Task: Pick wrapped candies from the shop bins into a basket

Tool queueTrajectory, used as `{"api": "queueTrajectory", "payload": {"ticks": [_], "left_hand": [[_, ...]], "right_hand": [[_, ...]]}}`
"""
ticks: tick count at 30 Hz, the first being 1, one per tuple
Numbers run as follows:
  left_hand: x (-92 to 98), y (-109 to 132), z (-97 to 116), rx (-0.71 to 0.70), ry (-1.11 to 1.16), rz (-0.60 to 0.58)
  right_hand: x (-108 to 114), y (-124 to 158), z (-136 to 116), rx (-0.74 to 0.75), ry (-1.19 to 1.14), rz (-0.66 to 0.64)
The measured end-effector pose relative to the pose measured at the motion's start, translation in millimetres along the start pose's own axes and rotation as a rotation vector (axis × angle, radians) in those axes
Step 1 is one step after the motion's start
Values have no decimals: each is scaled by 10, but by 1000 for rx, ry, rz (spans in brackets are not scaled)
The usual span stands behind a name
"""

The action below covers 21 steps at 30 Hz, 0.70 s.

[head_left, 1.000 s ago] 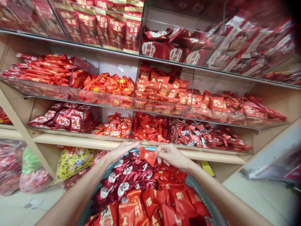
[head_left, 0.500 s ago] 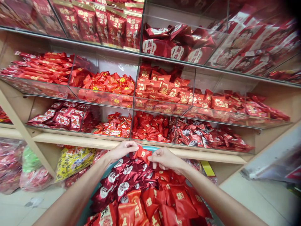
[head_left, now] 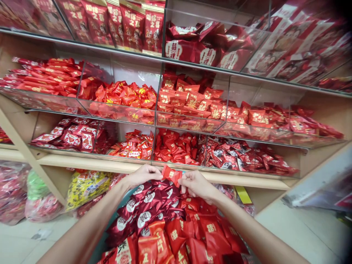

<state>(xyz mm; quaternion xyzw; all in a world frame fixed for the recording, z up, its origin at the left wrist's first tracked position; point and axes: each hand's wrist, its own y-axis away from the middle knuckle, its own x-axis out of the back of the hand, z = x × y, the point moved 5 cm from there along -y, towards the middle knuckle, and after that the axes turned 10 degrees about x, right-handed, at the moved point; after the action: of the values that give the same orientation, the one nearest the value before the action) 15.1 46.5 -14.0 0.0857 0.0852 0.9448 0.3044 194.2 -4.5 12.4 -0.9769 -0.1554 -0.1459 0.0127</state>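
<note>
Pinching 1 packet: 2 curled hands.

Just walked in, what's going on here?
A person's left-hand grip and right-hand grip hold a small red packet between them by its opposite ends, at the far side of a teal tub. The tub is heaped with dark red packets and bright red packets. Beyond it stand shelves stocked with more wrapped packets.

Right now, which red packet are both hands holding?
The small red packet with gold print, pinched between the left hand and right hand; the others lie in the basket or on the shelves.
</note>
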Motion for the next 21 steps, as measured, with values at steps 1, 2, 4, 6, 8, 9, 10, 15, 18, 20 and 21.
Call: {"api": "queueTrajectory", "payload": {"ticks": [1, 2, 4, 6, 8, 9, 10, 15, 18, 20, 21], "left_hand": [[-6, 6, 14, -7, 6, -3], [-13, 12, 30, -17, 12, -6], [-24, 19, 55, -29, 21, -7], [-31, 18, 64, -32, 20, -13], [-37, 16, 65, -44, 11, -25], [-39, 15, 62, -50, 4, -28], [-40, 15, 57, -49, -2, -26], [-41, 36, 18, 16, 25, 19], [-36, 55, 56, -23, -27, 53], [-27, 65, 87, -48, -92, 84], [-23, 69, 98, -51, -116, 97]], "right_hand": [[5, -1, 1, 4, 3, 0], [11, -5, 5, 11, 6, -3], [22, -21, 16, 24, 9, -15], [31, -42, 28, 31, 15, -34], [39, -57, 25, 28, 29, -47], [46, -57, 10, 27, 38, -50], [56, -51, -16, 31, 47, -51], [167, 123, -279, 104, 80, -53], [259, 354, -395, 90, 62, -70], [311, 545, -412, 36, 21, -93], [337, 648, -405, 0, -2, -105]]}}
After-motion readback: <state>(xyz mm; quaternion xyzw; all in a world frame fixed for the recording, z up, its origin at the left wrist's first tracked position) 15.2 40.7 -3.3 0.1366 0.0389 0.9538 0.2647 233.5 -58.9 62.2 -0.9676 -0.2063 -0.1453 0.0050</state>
